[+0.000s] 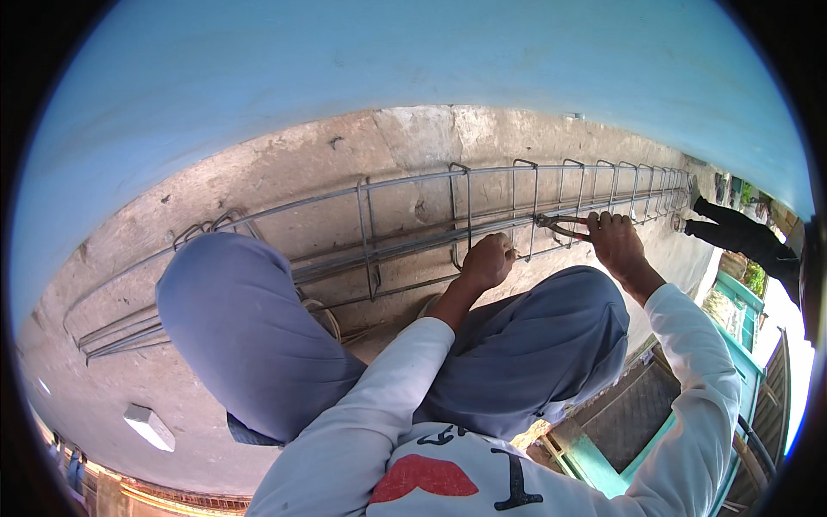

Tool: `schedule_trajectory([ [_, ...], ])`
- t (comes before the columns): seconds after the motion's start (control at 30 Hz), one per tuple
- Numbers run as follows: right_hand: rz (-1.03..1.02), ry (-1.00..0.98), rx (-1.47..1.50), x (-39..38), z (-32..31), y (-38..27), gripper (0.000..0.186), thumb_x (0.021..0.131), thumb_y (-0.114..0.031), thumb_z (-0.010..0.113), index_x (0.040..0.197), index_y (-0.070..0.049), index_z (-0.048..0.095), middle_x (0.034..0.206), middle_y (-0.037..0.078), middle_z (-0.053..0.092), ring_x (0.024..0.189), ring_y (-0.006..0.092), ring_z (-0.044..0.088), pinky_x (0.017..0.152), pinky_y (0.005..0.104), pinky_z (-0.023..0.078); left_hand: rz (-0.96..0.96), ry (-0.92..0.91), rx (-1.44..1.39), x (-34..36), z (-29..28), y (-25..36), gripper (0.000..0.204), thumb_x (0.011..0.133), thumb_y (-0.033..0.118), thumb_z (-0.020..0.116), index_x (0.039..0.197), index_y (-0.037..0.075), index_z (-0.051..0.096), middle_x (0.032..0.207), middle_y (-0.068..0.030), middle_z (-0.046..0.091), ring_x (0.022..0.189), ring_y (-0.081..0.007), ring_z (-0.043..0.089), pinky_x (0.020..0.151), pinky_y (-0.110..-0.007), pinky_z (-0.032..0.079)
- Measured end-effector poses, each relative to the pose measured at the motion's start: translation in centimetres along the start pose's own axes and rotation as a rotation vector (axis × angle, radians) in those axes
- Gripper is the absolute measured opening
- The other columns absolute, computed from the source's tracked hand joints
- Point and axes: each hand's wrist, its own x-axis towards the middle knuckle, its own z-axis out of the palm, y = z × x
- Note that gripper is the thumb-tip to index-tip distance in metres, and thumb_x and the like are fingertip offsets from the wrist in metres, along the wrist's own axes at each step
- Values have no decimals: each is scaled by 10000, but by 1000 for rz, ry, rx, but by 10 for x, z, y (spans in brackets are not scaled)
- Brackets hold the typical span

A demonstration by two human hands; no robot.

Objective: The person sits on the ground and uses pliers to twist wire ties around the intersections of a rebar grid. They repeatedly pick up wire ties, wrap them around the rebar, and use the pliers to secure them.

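A long rebar cage (417, 179) of straight bars tied to rectangular stirrups runs from my left to the far right on the concrete. In my right hand (616, 243), the fingers are closed round the handles of a pair of pincers (560, 226). The jaws of the pincers meet the bundled bars in the middle of the cage, beside a stirrup. My left hand (488, 261) is closed at the near side of the cage, left of the pincers. Whatever its fingers hold, if anything, is too small to tell.
My bent knees (226, 289) flank the near side of the cage. A blue wall (413, 60) rises beyond it. Another person's dark-clothed legs (745, 237) stand at the far right end. A pale block (150, 427) lies at the lower left.
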Motion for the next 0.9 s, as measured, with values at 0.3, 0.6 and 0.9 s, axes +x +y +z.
schedule_trajectory([
  [0.3, 236, -562, 952, 4, 20, 3, 381, 964, -384, 681, 880, -13, 692, 716, 119, 652, 630, 235, 636, 618, 403, 512, -37, -3, -37, 4, -5, -3, 267, 908, 225, 708, 1040, -6, 679, 1028, -215, 718, 989, -380, 690, 857, -441, 532],
  [0.6, 359, -238, 1591, -43, 60, -37, 309, 962, -315, 699, 877, -18, 705, 681, 52, 604, 621, 124, 512, 582, 345, 430, -72, 63, -64, 8, 2, -17, 290, 911, 263, 678, 1059, 13, 686, 1044, -222, 715, 1001, -392, 682, 873, -469, 537],
  [0.9, 169, 249, 1439, -49, 84, -52, 326, 971, -337, 684, 885, -24, 718, 683, 59, 607, 640, 150, 527, 616, 366, 446, -52, 48, -73, 9, 4, -8, 257, 891, 231, 670, 1021, 10, 677, 1027, -232, 710, 975, -400, 682, 852, -480, 533],
])
